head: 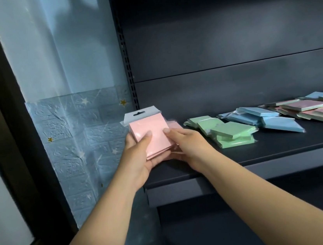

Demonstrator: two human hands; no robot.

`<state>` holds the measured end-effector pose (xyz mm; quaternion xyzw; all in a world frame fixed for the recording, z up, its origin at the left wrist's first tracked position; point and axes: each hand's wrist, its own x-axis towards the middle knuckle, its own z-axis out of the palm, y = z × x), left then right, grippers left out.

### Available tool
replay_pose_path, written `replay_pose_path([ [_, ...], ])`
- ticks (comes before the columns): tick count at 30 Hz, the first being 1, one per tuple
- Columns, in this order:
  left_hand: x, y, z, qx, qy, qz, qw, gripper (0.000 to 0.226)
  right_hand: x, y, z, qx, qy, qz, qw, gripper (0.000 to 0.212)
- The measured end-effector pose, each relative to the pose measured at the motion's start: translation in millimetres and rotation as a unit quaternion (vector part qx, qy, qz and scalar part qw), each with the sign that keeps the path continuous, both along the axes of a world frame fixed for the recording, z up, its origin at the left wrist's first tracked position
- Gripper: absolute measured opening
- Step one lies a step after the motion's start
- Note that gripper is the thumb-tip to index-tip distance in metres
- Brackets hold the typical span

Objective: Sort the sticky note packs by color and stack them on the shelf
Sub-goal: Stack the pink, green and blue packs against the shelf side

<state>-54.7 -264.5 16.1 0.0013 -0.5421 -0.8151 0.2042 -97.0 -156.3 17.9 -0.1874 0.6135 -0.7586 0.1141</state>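
Note:
Both hands hold a small stack of pink sticky note packs (pixel 153 132) above the left end of the dark shelf (pixel 271 147). My left hand (pixel 138 155) cups the stack from below and the left, thumb on top. My right hand (pixel 187 141) grips its right side, thumb on the top pack. A white hang tab sticks up at the stack's far edge. Green packs (pixel 229 132) lie in a loose pile just to the right, then blue packs (pixel 265 116), then more pink packs (pixel 313 109) mixed with blue ones at the far right.
The shelf's dark back panel (pixel 227 33) rises behind the packs, and a slotted upright (pixel 128 65) stands at its left. A blue star-patterned wall (pixel 72 133) lies left of the shelf. Another dark shelf level sits below.

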Motion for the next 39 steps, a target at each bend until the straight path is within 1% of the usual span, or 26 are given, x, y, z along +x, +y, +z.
replay_pose_path([
  [3,0.2,-13.9,-4.5,-0.019,-0.014,-0.032,0.999,0.021,-7.4,5.3,1.5,0.010,-0.029,0.044,0.999,0.010],
  [4,-0.6,-20.4,-6.1,-0.045,-0.016,-0.034,0.998,0.023,-10.1,7.0,2.8,0.024,-0.033,0.054,0.998,0.008],
  [5,-2.0,-26.7,-7.9,-0.076,-0.015,-0.025,0.997,0.025,-13.0,8.4,3.2,0.061,-0.020,0.051,0.997,0.006],
  [6,-3.0,-32.8,-10.0,-0.109,-0.014,-0.012,0.994,0.028,-14.3,9.1,3.1,0.117,0.009,0.040,0.992,0.006],
  [9,-0.8,-42.8,-20.2,-0.187,-0.024,0.003,0.982,0.034,-13.3,9.3,0.3,0.270,0.120,-0.009,0.955,0.027],
  [11,0.1,-42.4,-25.7,-0.219,-0.031,0.008,0.975,0.045,-11.3,10.0,-0.9,0.311,0.159,-0.025,0.937,0.030],
  [12,-0.1,-41.3,-26.4,-0.215,-0.028,0.011,0.976,0.048,-10.0,10.7,-0.3,0.315,0.160,-0.023,0.935,0.030],
  [14,-1.8,-38.8,-24.5,-0.178,-0.014,0.014,0.984,0.044,-10.1,12.1,1.3,0.315,0.156,-0.014,0.936,0.030],
  [16,-4.5,-37.7,-24.2,-0.181,-0.008,0.025,0.983,0.043,-10.8,14.4,2.6,0.317,0.153,-0.004,0.936,0.028],
  [17,-5.8,-37.8,-25.9,-0.182,-0.009,0.028,0.983,0.045,-12.1,16.8,3.1,0.303,0.143,0.000,0.942,0.027],
  [19,-7.9,-40.0,-29.9,-0.135,-0.010,0.025,0.991,0.041,-17.6,24.2,6.9,0.266,0.115,-0.029,0.957,0.024],
  [20,-8.6,-41.8,-29.8,-0.090,-0.014,0.025,0.996,0.036,-23.4,28.6,10.3,0.284,0.122,-0.074,0.948,0.024],
  [21,-9.2,-43.5,-28.6,-0.045,-0.025,0.028,0.998,0.033,-29.9,32.7,13.7,0.337,0.143,-0.124,0.922,0.026],
  [22,-9.5,-45.1,-26.4,-0.012,-0.041,0.032,0.999,0.029,-33.7,34.5,16.7,0.404,0.158,-0.155,0.887,0.031],
  [23,-10.1,-47.2,-24.8,0.004,-0.060,0.035,0.998,0.025,-36.5,34.3,17.9,0.469,0.162,-0.160,0.854,0.038],
  [26,-12.3,-49.1,-21.7,-0.004,-0.095,0.042,0.995,0.018,-45.5,24.2,9.5,0.613,0.128,-0.102,0.773,0.077],
  [28,-13.1,-49.9,-20.2,-0.010,-0.107,0.042,0.993,0.017,-53.0,12.9,0.6,0.659,0.143,-0.079,0.734,0.085],
  [29,-13.5,-50.5,-19.6,-0.012,-0.115,0.041,0.993,0.017,-57.5,9.0,-2.5,0.662,0.150,-0.079,0.730,0.086],
  [30,-13.6,-50.9,-19.2,-0.010,-0.122,0.037,0.992,0.017,-61.2,7.0,-3.7,0.651,0.150,-0.081,0.740,0.085],
  [31,-13.9,-51.6,-19.4,-0.006,-0.129,0.033,0.991,0.018,-62.9,7.1,-3.4,0.627,0.140,-0.083,0.762,0.084],
  [33,-15.4,-53.8,-21.1,0.001,-0.140,0.027,0.990,0.016,-63.1,11.8,-0.4,0.554,0.110,-0.071,0.822,0.080],
  [35,-16.3,-54.8,-22.7,-0.001,-0.146,0.025,0.989,0.015,-59.8,19.5,1.7,0.490,0.088,-0.068,0.865,0.073],
  [36,-16.4,-54.5,-22.5,-0.001,-0.145,0.023,0.989,0.014,-58.9,23.8,2.8,0.465,0.089,-0.076,0.878,0.066],
  [38,-17.3,-53.7,-21.3,0.010,-0.141,0.015,0.990,0.013,-58.1,30.3,3.4,0.397,0.092,-0.097,0.908,0.038],
  [39,-18.0,-53.6,-20.8,0.015,-0.138,0.012,0.990,0.013,-57.7,32.2,3.3,0.344,0.081,-0.103,0.930,0.024],
])
